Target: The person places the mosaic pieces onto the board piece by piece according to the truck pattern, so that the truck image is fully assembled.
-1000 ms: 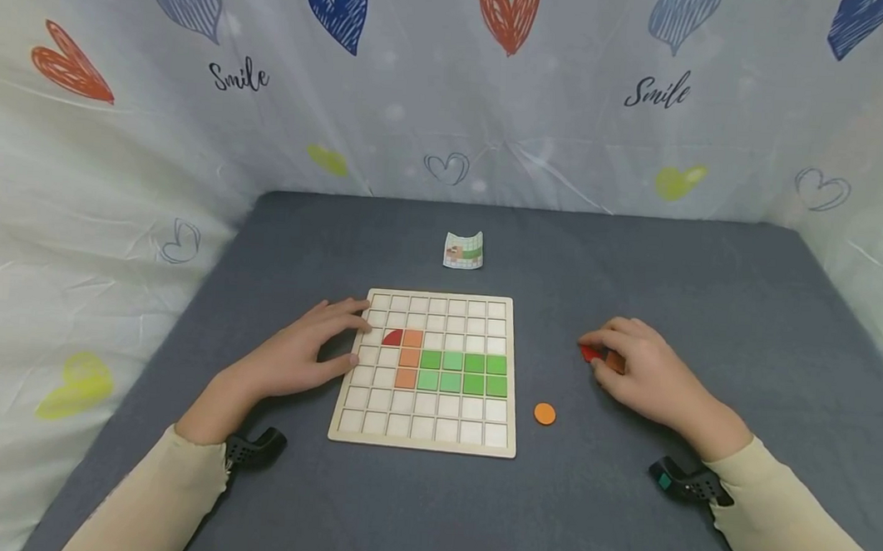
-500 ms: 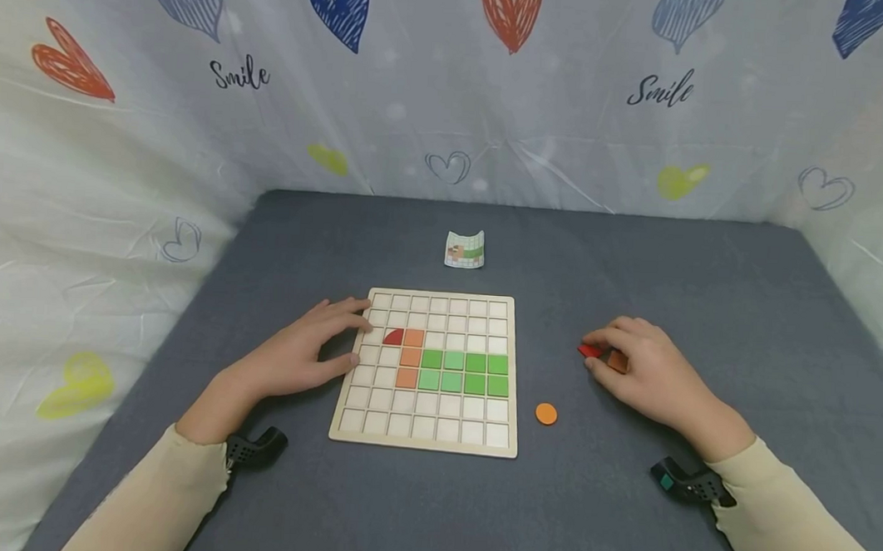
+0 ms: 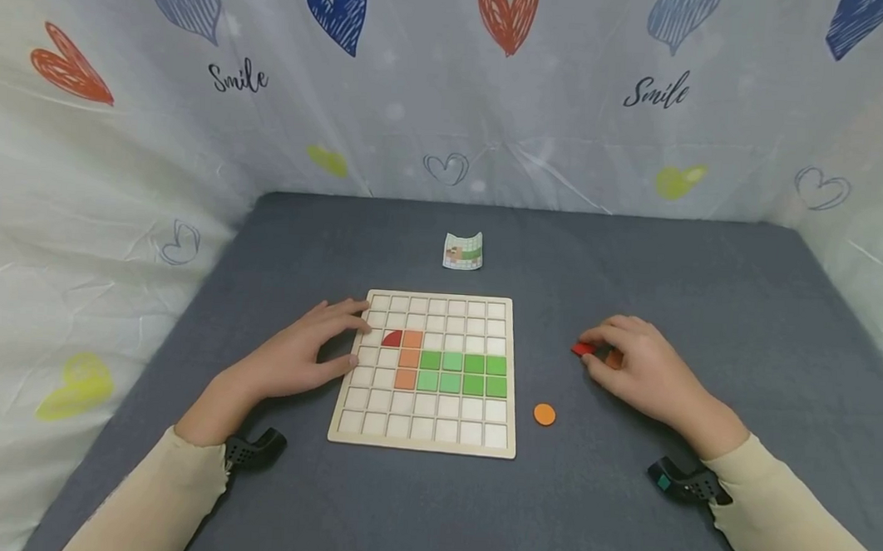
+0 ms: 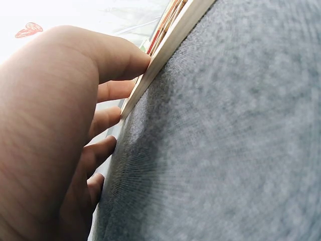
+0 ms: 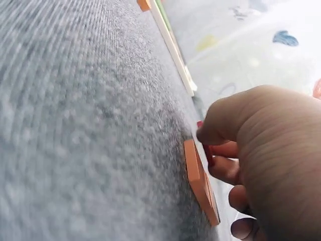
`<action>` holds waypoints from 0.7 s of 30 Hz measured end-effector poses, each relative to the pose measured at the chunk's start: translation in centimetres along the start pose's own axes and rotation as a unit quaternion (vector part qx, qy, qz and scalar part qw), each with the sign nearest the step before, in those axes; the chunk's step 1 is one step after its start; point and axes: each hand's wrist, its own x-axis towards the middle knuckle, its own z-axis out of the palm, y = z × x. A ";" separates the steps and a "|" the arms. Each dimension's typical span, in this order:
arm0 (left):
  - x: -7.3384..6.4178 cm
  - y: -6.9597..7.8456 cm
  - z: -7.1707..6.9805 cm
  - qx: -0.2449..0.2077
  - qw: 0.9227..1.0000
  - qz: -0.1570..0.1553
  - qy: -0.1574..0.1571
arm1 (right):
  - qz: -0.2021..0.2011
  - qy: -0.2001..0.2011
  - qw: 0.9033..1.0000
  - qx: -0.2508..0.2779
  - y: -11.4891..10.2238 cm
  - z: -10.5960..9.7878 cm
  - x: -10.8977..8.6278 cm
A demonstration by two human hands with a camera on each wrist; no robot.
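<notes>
My left hand (image 3: 299,347) lies at the left edge of a wooden grid board (image 3: 425,439), fingers spread and tips touching the rim. Set in the board are a dark red quarter-round tile (image 3: 393,339), a column of orange square tiles (image 3: 409,359) and two rows of green tiles (image 3: 474,374). To the right of the board, my right hand (image 3: 646,369) pinches a small red tile (image 3: 581,348) between thumb and fingers. Beneath that hand lie orange-brown tiles (image 5: 198,175), partly covered by the fingers in the head view.
An orange disc (image 3: 544,414) lies on the grey tabletop (image 3: 429,516) just right of the board. Behind the board stands a small curved picture card (image 3: 463,252) with a coloured grid pattern. A white curtain (image 3: 555,107) printed with hearts hangs around the table's back and left.
The red tile has slid slightly left with my right fingertips and shows a little more beyond them. The left hand and board stay where they were.
</notes>
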 end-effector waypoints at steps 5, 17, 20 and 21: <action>0.0 -0.2 0.2 -0.004 1.000 0.003 0.003 | 0.007 -0.005 1.000 0.018 -1.1 0.2 0.8; 0.1 -0.3 0.2 -0.005 1.000 0.007 0.002 | -0.055 -0.022 0.996 0.070 -5.4 1.5 3.5; 0.1 -0.3 0.2 -0.005 1.000 0.007 0.003 | -0.069 -0.030 0.994 0.081 -6.3 2.0 4.2; 0.1 -0.3 0.2 -0.005 1.000 0.007 0.003 | -0.075 -0.033 0.993 0.084 -6.7 2.2 4.4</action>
